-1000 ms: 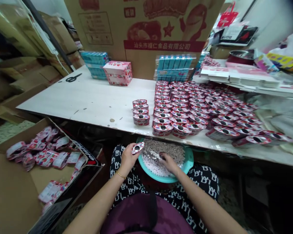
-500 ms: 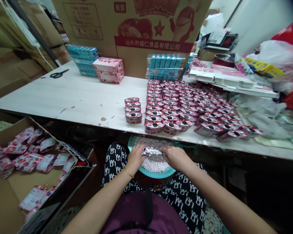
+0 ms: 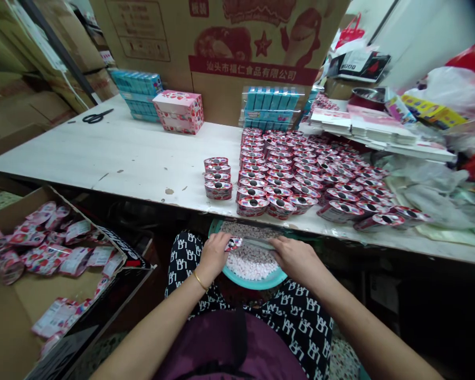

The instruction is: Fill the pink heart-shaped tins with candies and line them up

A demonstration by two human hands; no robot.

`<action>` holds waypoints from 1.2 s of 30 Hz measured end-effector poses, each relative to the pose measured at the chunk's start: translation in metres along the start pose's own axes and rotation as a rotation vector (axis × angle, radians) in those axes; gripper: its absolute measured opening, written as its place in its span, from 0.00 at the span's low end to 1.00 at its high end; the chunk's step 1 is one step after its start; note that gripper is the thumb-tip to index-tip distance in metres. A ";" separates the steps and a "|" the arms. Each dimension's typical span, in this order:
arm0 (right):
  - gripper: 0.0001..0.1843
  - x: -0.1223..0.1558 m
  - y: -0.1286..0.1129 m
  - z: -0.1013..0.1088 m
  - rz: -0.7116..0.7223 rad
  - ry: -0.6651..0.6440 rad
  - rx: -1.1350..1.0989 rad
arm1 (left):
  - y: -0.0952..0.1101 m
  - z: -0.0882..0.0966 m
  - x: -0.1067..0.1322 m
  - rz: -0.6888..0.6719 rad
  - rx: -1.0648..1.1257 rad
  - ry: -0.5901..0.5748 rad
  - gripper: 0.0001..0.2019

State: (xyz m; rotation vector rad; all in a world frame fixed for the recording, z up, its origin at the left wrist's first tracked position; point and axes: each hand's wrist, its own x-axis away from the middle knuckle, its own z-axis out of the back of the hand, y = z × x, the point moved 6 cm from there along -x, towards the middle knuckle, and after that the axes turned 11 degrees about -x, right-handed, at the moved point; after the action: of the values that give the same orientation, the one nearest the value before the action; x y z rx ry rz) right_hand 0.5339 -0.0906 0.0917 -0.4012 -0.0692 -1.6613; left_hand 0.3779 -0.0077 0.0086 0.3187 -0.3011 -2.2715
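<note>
A turquoise basin of small white pellets sits between my knees, below the table edge. My left hand is closed around a small printed packet with red, white and dark colours, held over the basin. Opposite it, my right hand grips a thin grey scoop-like tool, whose end points at the packet. Blur hides its exact shape. On the table above, several matching oval packets stand upright in a short row, each with a dark hole on top.
Tight rows of the same packets fill the table's right half. Left of my knees, an open carton holds flat printed packets. Scissors, a pink box and blue boxes lie farther back, before a large carton.
The heap of white pellets between my hands is gone, and the grey tool now shows there. My hands have moved slightly apart. The view has shifted a little.
</note>
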 end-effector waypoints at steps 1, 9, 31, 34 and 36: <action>0.16 0.002 0.008 -0.002 -0.027 0.005 -0.009 | -0.002 0.004 0.000 -0.021 -0.032 -0.006 0.19; 0.17 0.010 0.048 -0.037 -0.138 -0.010 -0.099 | -0.031 0.048 0.003 0.039 0.076 0.096 0.16; 0.19 0.014 0.051 -0.108 -0.007 -0.010 -0.361 | -0.099 0.096 -0.097 0.244 0.124 0.445 0.33; 0.20 0.006 0.066 -0.130 0.015 -0.057 -0.361 | -0.171 0.130 -0.028 0.416 0.039 0.609 0.27; 0.18 -0.001 0.081 -0.147 0.027 -0.059 -0.364 | -0.236 0.153 0.049 0.685 -0.109 0.684 0.22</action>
State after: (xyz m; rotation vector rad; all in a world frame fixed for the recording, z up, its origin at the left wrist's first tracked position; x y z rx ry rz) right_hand 0.5809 -0.1416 -0.0611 -0.7230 0.1970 -1.6362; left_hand 0.1337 0.1251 0.0712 0.7729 0.0729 -1.3975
